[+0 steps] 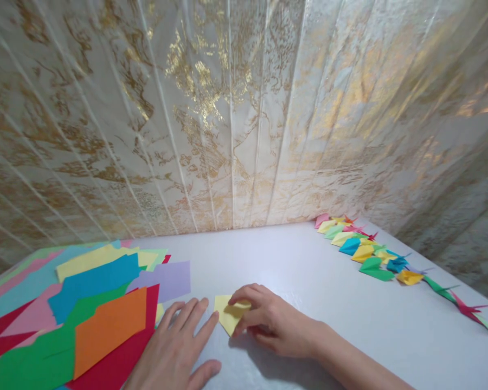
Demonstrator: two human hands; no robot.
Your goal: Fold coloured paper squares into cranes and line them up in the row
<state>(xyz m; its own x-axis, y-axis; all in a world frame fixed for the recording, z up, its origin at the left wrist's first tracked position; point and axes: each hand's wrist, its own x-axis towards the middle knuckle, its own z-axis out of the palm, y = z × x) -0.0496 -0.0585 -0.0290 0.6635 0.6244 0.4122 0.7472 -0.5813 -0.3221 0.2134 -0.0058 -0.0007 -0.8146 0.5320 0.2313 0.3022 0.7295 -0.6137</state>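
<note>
Left hand (173, 344) has fingers spread wide at the table (252, 254), beside yellow paper (223, 310) held in the right hand's (274, 319) bent fingers

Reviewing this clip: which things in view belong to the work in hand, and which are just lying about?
In use:
- pale yellow paper
- right hand, fingers on that paper
- left hand, spread beside it
- white tabletop underneath

Lying about, untouched by the right hand:
- folded paper pieces, at right, perhaps related
- patterned backdrop, behind
</note>
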